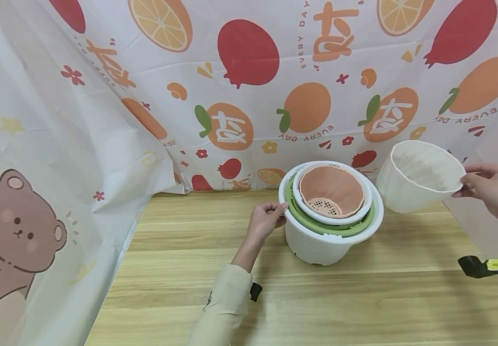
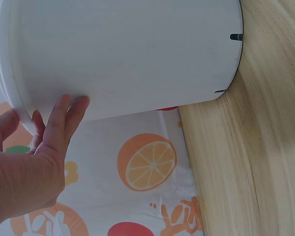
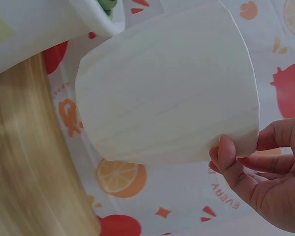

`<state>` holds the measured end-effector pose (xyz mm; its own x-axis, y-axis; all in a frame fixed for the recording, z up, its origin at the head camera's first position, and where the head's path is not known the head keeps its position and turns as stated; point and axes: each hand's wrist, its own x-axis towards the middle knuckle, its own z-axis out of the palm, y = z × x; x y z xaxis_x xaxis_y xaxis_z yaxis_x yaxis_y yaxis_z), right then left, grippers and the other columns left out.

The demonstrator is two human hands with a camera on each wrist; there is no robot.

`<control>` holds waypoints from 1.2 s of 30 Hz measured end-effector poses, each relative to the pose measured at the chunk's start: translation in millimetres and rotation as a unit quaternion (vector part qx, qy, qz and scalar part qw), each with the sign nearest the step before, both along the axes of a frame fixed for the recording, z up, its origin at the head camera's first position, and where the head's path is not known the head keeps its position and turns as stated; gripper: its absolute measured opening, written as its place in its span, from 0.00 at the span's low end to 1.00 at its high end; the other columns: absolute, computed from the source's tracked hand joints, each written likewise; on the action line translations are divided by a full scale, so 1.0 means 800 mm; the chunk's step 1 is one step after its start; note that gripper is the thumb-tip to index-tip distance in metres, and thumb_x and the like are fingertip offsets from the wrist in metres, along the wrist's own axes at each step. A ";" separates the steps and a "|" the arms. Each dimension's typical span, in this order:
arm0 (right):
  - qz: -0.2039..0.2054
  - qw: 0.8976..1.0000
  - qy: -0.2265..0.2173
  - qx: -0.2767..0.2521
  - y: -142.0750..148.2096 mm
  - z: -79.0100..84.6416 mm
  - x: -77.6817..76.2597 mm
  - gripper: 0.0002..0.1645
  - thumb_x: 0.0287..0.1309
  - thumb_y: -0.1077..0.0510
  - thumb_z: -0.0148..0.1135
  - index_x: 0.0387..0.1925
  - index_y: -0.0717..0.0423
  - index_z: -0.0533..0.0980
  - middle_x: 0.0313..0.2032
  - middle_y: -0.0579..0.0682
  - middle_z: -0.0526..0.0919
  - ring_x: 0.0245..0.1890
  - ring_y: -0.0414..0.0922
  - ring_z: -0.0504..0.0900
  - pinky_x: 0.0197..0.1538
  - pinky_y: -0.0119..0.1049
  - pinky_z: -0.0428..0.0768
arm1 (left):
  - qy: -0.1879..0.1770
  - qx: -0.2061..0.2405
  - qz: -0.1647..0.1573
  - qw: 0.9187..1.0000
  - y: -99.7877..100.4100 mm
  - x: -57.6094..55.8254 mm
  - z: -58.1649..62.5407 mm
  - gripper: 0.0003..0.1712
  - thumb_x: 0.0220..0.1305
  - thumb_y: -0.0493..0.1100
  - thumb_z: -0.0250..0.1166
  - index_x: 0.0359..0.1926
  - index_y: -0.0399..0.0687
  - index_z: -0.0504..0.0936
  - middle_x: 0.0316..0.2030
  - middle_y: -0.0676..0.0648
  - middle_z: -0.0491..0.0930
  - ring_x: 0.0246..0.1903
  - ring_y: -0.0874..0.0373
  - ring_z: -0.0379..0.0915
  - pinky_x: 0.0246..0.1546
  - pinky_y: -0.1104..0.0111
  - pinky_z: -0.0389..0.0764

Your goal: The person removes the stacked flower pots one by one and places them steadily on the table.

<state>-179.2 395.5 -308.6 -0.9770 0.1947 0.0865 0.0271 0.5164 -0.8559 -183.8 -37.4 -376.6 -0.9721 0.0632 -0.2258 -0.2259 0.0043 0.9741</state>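
Observation:
A large white flowerpot (image 1: 318, 246) stands on the table with a green pot (image 1: 300, 218), a smaller white pot (image 1: 296, 185) and a terracotta-coloured pot (image 1: 333, 185) nested inside it. My left hand (image 1: 266, 222) pinches the big pot's rim at its left side; in the left wrist view the fingers (image 2: 59, 123) lie against the outer wall below the rim. To the right, my right hand (image 1: 488, 185) pinches the rim of a cream fluted pot (image 1: 397, 187), which is tilted. In the right wrist view this cream pot (image 3: 167, 93) appears side-on, beside the nested stack.
The wooden table (image 1: 179, 269) extends to the left and in front of the pots. Behind it hangs a fruit-printed sheet (image 1: 257, 115), close to the stack. Another sheet with a bear print (image 1: 19, 216) hangs along the left side.

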 end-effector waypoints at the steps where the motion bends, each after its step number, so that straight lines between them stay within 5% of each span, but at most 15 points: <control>1: -0.002 1.000 -0.005 0.005 -0.001 -0.003 0.000 0.09 0.62 0.66 0.46 0.41 0.61 0.71 0.24 0.30 0.74 0.20 0.37 0.79 0.25 0.30 0.82 | 0.001 -0.002 0.000 1.000 0.000 0.003 0.005 0.14 0.61 0.41 0.61 0.37 0.30 0.78 0.24 0.48 0.75 0.27 0.59 0.75 0.37 0.66 0.82; 4: -0.007 1.000 -0.020 0.023 -0.003 -0.014 0.000 0.19 0.62 0.65 0.46 0.50 0.78 0.62 0.24 0.30 0.73 0.21 0.38 0.79 0.27 0.31 0.83 | 0.003 -0.008 0.002 1.000 0.001 0.011 0.020 0.14 0.62 0.40 0.60 0.37 0.28 0.77 0.24 0.47 0.74 0.27 0.59 0.75 0.38 0.65 0.82; 12: 0.001 0.999 -0.041 0.001 -0.005 -0.039 0.000 0.19 0.62 0.66 0.46 0.50 0.80 0.63 0.25 0.33 0.74 0.21 0.41 0.80 0.27 0.32 0.83 | 0.004 -0.011 0.002 1.000 0.001 0.018 0.031 0.14 0.63 0.39 0.59 0.38 0.27 0.77 0.24 0.47 0.75 0.27 0.58 0.76 0.39 0.65 0.82; 19: 0.010 0.998 -0.066 -0.011 -0.005 -0.060 0.001 0.24 0.62 0.65 0.46 0.53 0.82 0.59 0.25 0.38 0.76 0.21 0.42 0.80 0.28 0.33 0.83 | 0.007 0.002 0.005 1.000 0.001 -0.004 -0.008 0.15 0.61 0.43 0.62 0.37 0.32 0.78 0.26 0.45 0.77 0.26 0.60 0.76 0.34 0.69 0.83; 28: 0.031 0.995 -0.086 -0.043 -0.006 -0.080 0.002 0.25 0.62 0.66 0.46 0.53 0.84 0.56 0.25 0.39 0.77 0.21 0.42 0.81 0.28 0.34 0.83 | 0.007 0.003 0.009 1.000 0.000 -0.004 -0.009 0.14 0.60 0.43 0.62 0.36 0.33 0.78 0.25 0.46 0.76 0.26 0.60 0.76 0.34 0.69 0.83; 36: 0.026 0.995 -0.085 -0.035 -0.015 -0.102 -0.002 0.25 0.60 0.67 0.43 0.52 0.87 0.55 0.28 0.52 0.76 0.19 0.42 0.80 0.28 0.35 0.83 | 0.013 0.004 0.009 1.000 0.001 -0.004 -0.011 0.16 0.60 0.44 0.63 0.37 0.32 0.79 0.25 0.46 0.76 0.26 0.60 0.76 0.34 0.69 0.83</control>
